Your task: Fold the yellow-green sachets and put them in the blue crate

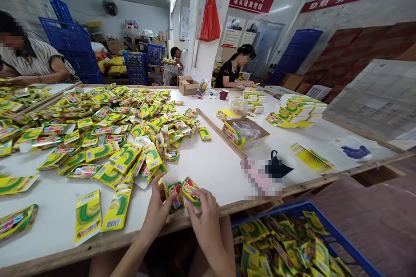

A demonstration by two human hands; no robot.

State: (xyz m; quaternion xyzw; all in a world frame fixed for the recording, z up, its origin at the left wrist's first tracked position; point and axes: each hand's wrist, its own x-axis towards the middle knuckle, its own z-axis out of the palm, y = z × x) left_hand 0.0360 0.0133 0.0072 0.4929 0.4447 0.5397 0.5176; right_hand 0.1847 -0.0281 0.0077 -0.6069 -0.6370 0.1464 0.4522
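Close to the table's front edge, my left hand (157,207) grips a small yellow and red printed carton (174,193) between thumb and fingers. A white flap shows at the carton's upper end. Just beside it, my right hand (205,213) is closed on a second small yellow and green carton (190,188), held at a tilt. The two cartons are very near each other; whether they touch is hard to tell. Left of my hands lie a flat yellow carton (88,216) and another carton with a barcode (117,207).
A large heap of similar cartons (110,130) covers the table's left side. A wooden strip (221,133) divides the white tabletop. Beyond it stand an open box with a plastic bag (248,132) and stacked cartons (297,110). A blue crate (328,225) of packets sits low right. Several people work nearby.
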